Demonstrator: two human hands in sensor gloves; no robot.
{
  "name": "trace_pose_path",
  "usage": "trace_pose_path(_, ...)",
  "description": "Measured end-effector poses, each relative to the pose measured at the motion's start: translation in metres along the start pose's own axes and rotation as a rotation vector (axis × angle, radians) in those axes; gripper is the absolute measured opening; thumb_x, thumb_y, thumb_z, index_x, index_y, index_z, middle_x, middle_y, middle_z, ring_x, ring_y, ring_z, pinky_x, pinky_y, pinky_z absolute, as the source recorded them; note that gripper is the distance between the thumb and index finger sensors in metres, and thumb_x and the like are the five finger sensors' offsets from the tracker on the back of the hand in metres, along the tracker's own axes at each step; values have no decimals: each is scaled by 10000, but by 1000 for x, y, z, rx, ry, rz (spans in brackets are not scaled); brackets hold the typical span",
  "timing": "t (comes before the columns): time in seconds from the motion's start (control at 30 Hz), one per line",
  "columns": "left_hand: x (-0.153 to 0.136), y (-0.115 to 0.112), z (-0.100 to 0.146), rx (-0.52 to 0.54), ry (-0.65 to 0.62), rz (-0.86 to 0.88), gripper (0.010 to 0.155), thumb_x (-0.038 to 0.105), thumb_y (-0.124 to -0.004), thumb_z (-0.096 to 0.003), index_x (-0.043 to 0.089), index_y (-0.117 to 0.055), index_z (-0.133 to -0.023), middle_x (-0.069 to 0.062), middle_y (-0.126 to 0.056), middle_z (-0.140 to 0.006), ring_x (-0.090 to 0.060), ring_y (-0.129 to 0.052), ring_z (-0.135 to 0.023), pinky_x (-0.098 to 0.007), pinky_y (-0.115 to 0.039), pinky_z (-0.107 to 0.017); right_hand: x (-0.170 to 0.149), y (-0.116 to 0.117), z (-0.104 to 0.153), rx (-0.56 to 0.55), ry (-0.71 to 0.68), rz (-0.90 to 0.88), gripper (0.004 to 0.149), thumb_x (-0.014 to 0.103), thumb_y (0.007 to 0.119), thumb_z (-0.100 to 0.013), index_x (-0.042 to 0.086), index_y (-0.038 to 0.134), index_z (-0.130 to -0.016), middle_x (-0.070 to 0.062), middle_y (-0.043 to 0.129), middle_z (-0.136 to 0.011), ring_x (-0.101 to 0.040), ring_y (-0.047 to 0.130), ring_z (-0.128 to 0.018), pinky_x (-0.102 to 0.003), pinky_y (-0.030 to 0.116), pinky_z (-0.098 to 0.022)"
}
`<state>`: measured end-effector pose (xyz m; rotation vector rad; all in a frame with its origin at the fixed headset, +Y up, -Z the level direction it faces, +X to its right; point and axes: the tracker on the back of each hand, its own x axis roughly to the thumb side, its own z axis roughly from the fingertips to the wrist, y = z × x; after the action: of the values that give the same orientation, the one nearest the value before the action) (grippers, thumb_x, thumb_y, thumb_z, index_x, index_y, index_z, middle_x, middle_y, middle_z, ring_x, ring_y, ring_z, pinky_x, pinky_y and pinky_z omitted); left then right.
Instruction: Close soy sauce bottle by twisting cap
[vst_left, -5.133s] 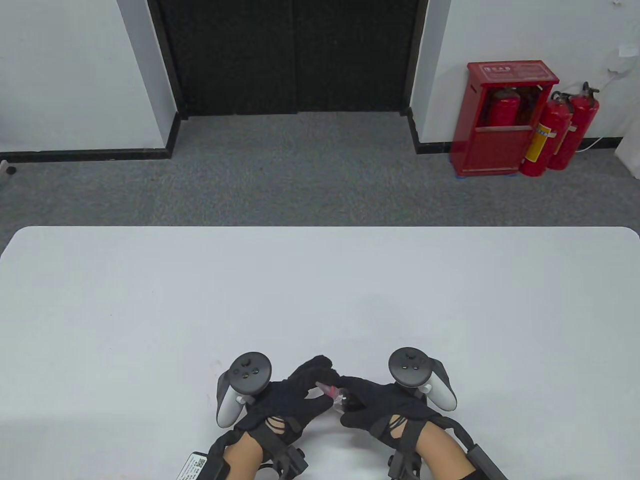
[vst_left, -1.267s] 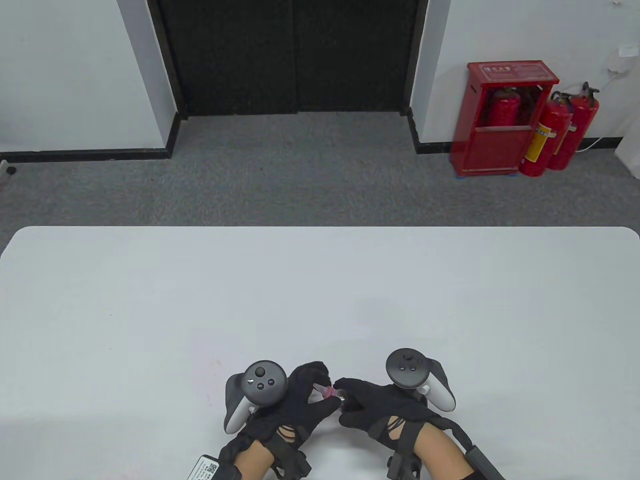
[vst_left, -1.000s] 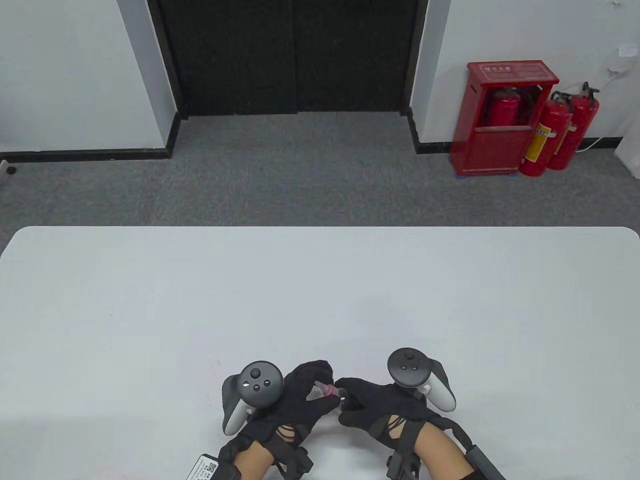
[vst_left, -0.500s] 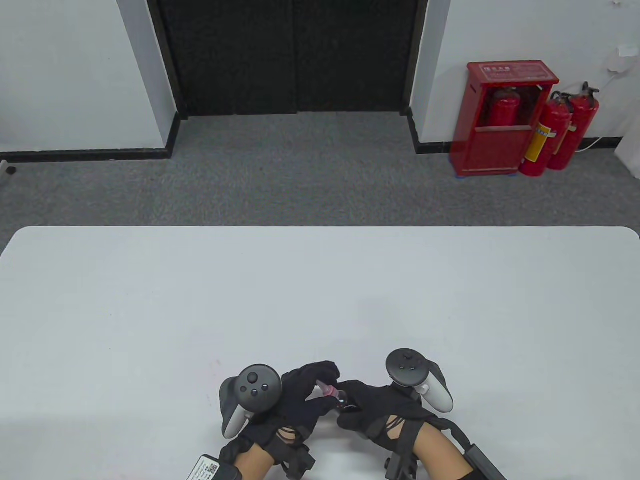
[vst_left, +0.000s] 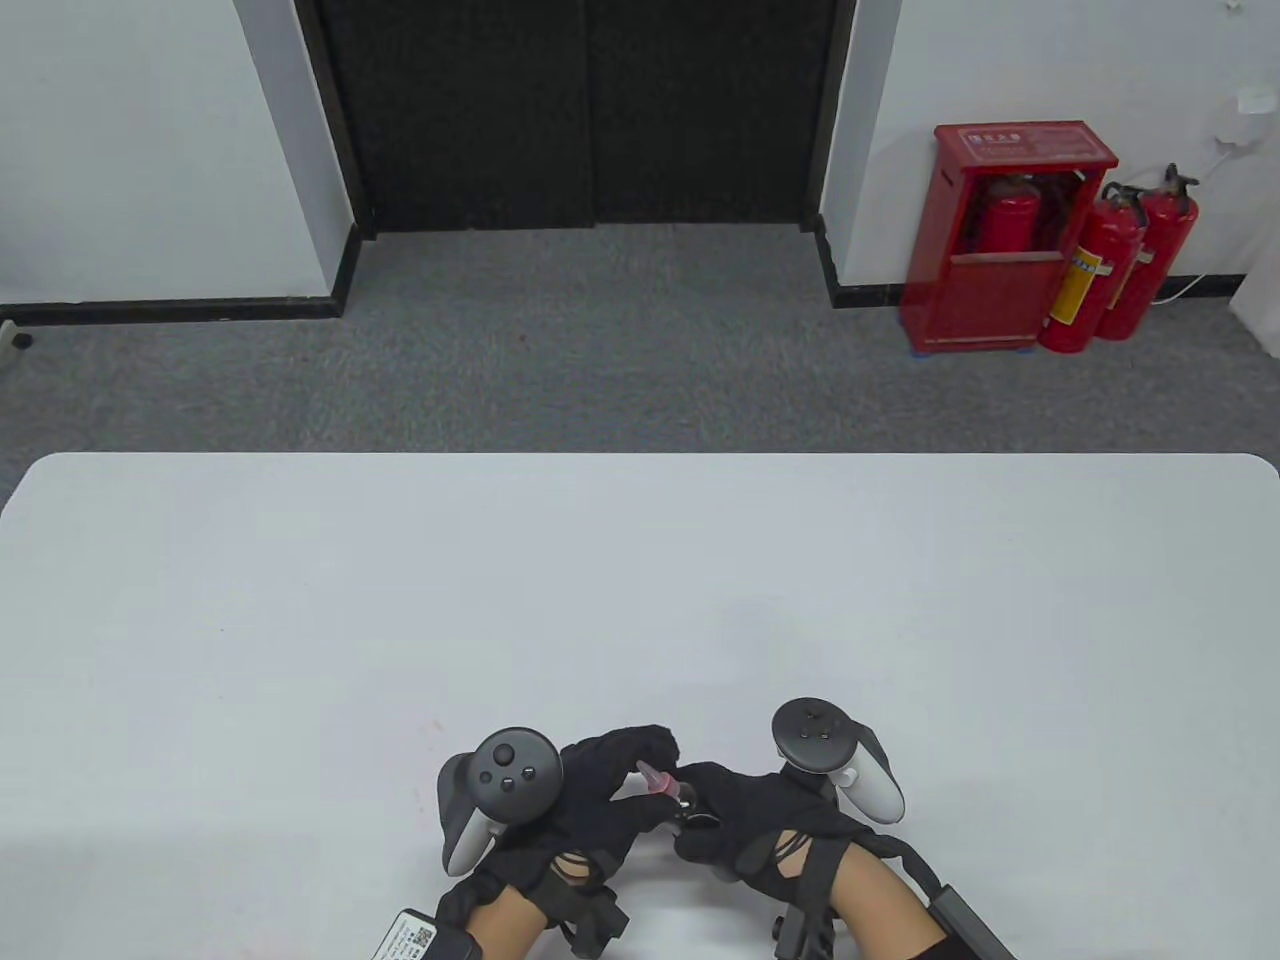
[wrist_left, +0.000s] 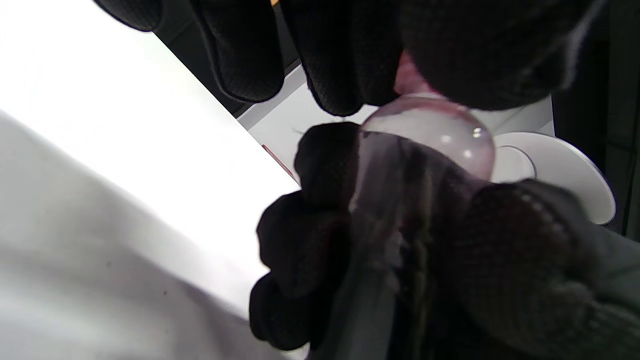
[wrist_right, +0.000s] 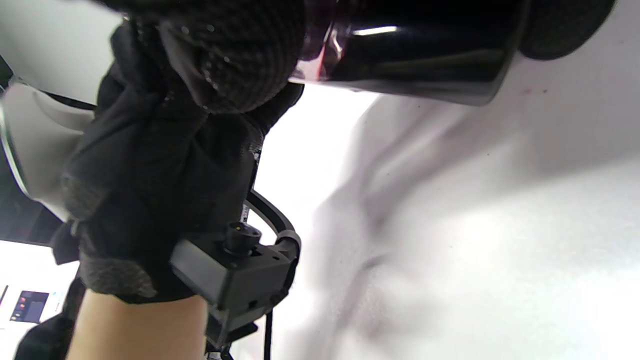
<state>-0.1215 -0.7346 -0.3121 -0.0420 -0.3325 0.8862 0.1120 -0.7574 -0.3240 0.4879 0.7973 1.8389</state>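
Observation:
A small soy sauce bottle (vst_left: 688, 800) with dark liquid is held tilted just above the table's near edge, between both hands. Its red cap (vst_left: 655, 778) points up and to the left. My left hand (vst_left: 648, 762) pinches the cap with its fingertips. My right hand (vst_left: 705, 805) grips the bottle body. In the left wrist view the pinkish cap (wrist_left: 407, 80) sits under my left fingertips (wrist_left: 345, 60), above the clear bottle shoulder (wrist_left: 430, 130). In the right wrist view the dark bottle body (wrist_right: 415, 55) shows at the top. Most of the bottle is hidden by the gloves.
The white table (vst_left: 640, 600) stretches away from the hands. Beyond its far edge are grey carpet, a dark door and a red fire extinguisher cabinet (vst_left: 1015, 235) at the back right.
My left hand has turned around the cap, its tracker rolling and shifting slightly left and nearer. My right hand has kept its grip on the bottle and barely moved.

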Motion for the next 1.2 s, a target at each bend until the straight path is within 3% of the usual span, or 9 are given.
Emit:
trace_pose_path(0.13, -5, -1, -2, -44, 25, 68, 666, 657, -835, -364, 396, -712, -965, 155, -753, -1116, -292, -770, -1063, -682, -500, -728, 0, -4, 3, -43, -10, -24, 751, 402, 827, -389, 187, 538, -1048, -141, 723, -1012, -490, 714, -862, -715, 642, -498)
trace_pose_path(0.27, -14, -1, -5, -145, 58, 19, 969, 759, -768, -274, 322, -499, -1096, 68, -499, -1232, -389, -547, -1146, -713, -418, -725, -4, -11, 4, -71, -1, -54, 753, 401, 825, -396, 182, 528, -1052, -149, 715, -1016, -495, 707, -866, -718, 638, -501)
trace_pose_path(0.3, -17, -2, -6, -199, 77, -20, 1039, 748, -750, -261, 328, -374, -1134, 51, -420, -1255, -428, -460, -1163, -730, -372, -724, -5, -13, 5, -82, 3, -60, 754, 401, 825, -397, 182, 525, -1053, -152, 713, -1016, -496, 704, -867, -719, 636, -502)
trace_pose_path(0.33, -22, -4, -6, -240, 100, -80, 1081, 738, -750, -265, 378, -223, -1138, 62, -350, -1272, -457, -359, -1177, -740, -323, -726, -7, -14, 5, -89, 6, -63, 754, 401, 825, -397, 182, 525, -1053, -153, 711, -1017, -498, 704, -867, -718, 636, -503)
trace_pose_path(0.5, -44, -11, -11, -349, 206, -317, 1088, 738, -768, -241, 438, -152, -1087, 68, -165, -1262, -476, -68, -1118, -720, -214, -703, -14, -16, 5, -96, 33, -71, 752, 399, 829, -397, 179, 531, -1052, -158, 715, -1015, -498, 703, -870, -721, 634, -504)
trace_pose_path(0.83, -52, -1, -12, -314, 244, -255, 1067, 741, -755, -263, 404, -191, -1103, 45, -223, -1269, -480, -149, -1132, -716, -245, -710, -16, -33, -7, -170, 12, -169, 733, 384, 854, -414, 194, 537, -1047, -151, 699, -1026, -505, 669, -892, -737, 604, -523)
trace_pose_path(1.0, -52, 3, -13, -306, 251, -243, 1071, 749, -750, -269, 368, -216, -1115, 70, -251, -1270, -479, -184, -1141, -713, -260, -715, 10, -57, -30, -406, -66, -171, 732, 380, 871, -386, 220, 565, -1031, -122, 721, -1016, -490, 693, -887, -729, 619, -524)
trace_pose_path(1.2, -51, 4, -14, -297, 237, -262, 1066, 753, -747, -268, 368, -233, -1119, 76, -265, -1271, -476, -202, -1145, -711, -273, -717, 18, -73, -66, -585, 23, -156, 710, 333, 890, -373, 280, 555, -997, -66, 683, -1057, -453, 625, -995, -728, 501, -651)
